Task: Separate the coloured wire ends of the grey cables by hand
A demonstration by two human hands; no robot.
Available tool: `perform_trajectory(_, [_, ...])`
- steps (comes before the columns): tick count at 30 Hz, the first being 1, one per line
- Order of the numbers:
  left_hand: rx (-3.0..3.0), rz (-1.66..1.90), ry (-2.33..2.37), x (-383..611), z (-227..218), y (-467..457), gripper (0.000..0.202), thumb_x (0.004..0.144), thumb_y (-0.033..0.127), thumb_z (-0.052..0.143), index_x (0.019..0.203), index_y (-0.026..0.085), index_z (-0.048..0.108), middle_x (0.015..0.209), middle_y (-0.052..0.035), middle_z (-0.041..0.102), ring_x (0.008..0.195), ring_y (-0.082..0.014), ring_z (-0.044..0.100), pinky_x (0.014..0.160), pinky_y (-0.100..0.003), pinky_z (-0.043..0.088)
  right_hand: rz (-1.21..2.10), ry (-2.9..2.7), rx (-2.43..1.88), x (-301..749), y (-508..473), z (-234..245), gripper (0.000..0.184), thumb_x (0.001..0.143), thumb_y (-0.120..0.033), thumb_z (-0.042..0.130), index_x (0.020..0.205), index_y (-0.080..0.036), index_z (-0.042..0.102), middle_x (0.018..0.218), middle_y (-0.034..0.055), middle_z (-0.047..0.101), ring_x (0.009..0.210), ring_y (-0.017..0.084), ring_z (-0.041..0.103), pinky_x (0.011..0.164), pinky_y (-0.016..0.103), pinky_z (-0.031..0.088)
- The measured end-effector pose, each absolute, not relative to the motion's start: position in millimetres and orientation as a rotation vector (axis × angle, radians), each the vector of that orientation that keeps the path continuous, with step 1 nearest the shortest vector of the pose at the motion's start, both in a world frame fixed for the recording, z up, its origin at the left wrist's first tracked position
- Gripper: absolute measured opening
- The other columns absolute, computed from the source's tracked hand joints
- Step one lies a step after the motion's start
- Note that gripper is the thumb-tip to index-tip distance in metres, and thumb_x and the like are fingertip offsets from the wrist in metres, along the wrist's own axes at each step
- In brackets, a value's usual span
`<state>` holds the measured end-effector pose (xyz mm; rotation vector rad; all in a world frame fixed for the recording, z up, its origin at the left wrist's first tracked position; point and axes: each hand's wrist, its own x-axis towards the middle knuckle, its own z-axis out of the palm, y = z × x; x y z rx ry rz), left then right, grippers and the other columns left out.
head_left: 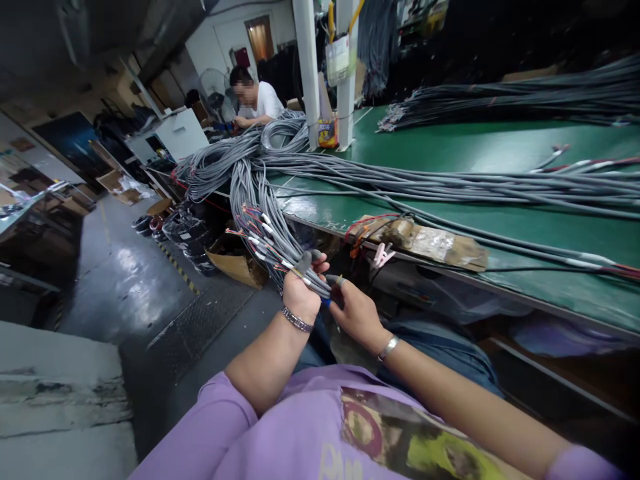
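Note:
A bundle of grey cables hangs off the table's front edge and runs down toward me, with stripped coloured wire ends and white sleeves among the strands. My left hand is closed round this bundle close to its lower end, grey covers on some fingertips. Just to the right, my right hand pinches at the same end, thumb and forefinger around the cables; its other fingers are partly hidden. A small blue piece shows between the two hands, too small to name.
Long grey cables lie along the green table, joined to coils at its far left. A taped cardboard piece and pink clip sit at the front edge. White posts rise behind. A person sits beyond.

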<state>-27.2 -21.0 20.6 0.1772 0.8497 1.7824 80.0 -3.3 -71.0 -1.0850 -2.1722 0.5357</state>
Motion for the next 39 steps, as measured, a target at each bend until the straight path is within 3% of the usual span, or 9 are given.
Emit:
perform_trajectory(6, [0.145, 1.814, 0.885, -30.0, 14.0, -23.2, 0.012, 0.069, 0.025, 0.07, 0.073, 0.014, 0.068, 0.061, -0.001, 0.065, 0.054, -0.0105, 0.059, 0.052, -0.022, 0.036, 0.244, -2.368, -0.995, 88.9, -0.1, -78.3, 0.019, 0.075, -0.018, 0.05, 0.093, -0.016, 0.056, 0.085, 0.0097, 0.06, 0.079, 0.023, 0.055, 0.069, 0.031, 0.04])
perform_trajectory(14, [0.144, 1.827, 0.873, -48.5, 18.9, -30.2, 0.022, 0.076, 0.032, 0.064, 0.062, 0.016, 0.059, 0.043, 0.0043, 0.044, 0.041, -0.0074, 0.04, 0.047, -0.022, 0.03, 0.2, -2.476, -1.063, 102.6, 9.2, -96.5, 0.013, 0.081, -0.02, 0.048, 0.083, -0.018, 0.061, 0.093, 0.0091, 0.057, 0.071, 0.019, 0.052, 0.061, 0.029, 0.036])
perform_trajectory(21, [0.125, 1.869, 0.828, -53.1, 22.4, -35.1, 0.029, 0.079, 0.032, 0.061, 0.055, 0.017, 0.052, 0.042, 0.0047, 0.038, 0.041, -0.0078, 0.037, 0.047, -0.023, 0.03, 0.136, -2.535, -1.01, 108.2, 13.4, -99.9, 0.016, 0.082, -0.018, 0.05, 0.089, -0.018, 0.064, 0.099, 0.01, 0.058, 0.082, 0.02, 0.054, 0.07, 0.029, 0.04])
perform_trajectory(30, [0.131, 1.892, 0.802, -68.2, 25.8, -47.0, 0.023, 0.08, 0.033, 0.062, 0.066, 0.014, 0.063, 0.042, 0.0055, 0.039, 0.04, -0.0063, 0.037, 0.045, -0.021, 0.029, 0.224, -2.572, -0.898, 110.6, 5.7, -96.7, 0.016, 0.078, -0.017, 0.054, 0.09, -0.017, 0.066, 0.122, 0.0126, 0.056, 0.103, 0.026, 0.052, 0.087, 0.035, 0.039])
perform_trajectory(35, [0.181, 1.854, 0.83, -59.0, 25.5, -45.4, 0.031, 0.081, 0.038, 0.061, 0.059, 0.015, 0.059, 0.041, 0.0053, 0.038, 0.04, -0.0065, 0.038, 0.046, -0.02, 0.031, 0.334, -2.648, -0.733, 87.1, -19.5, -68.3, 0.013, 0.085, -0.022, 0.047, 0.083, -0.016, 0.059, 0.083, 0.0086, 0.062, 0.076, 0.02, 0.054, 0.073, 0.031, 0.039])
perform_trajectory(39, [0.167, 1.829, 0.858, -66.0, 29.7, -46.4, 0.029, 0.081, 0.036, 0.061, 0.061, 0.015, 0.061, 0.043, 0.0052, 0.039, 0.04, -0.0065, 0.039, 0.045, -0.02, 0.032, 0.348, -2.695, -0.681, 94.1, -13.4, -70.4, 0.012, 0.081, -0.014, 0.044, 0.08, -0.017, 0.056, 0.074, 0.0067, 0.06, 0.07, 0.019, 0.052, 0.067, 0.029, 0.037])
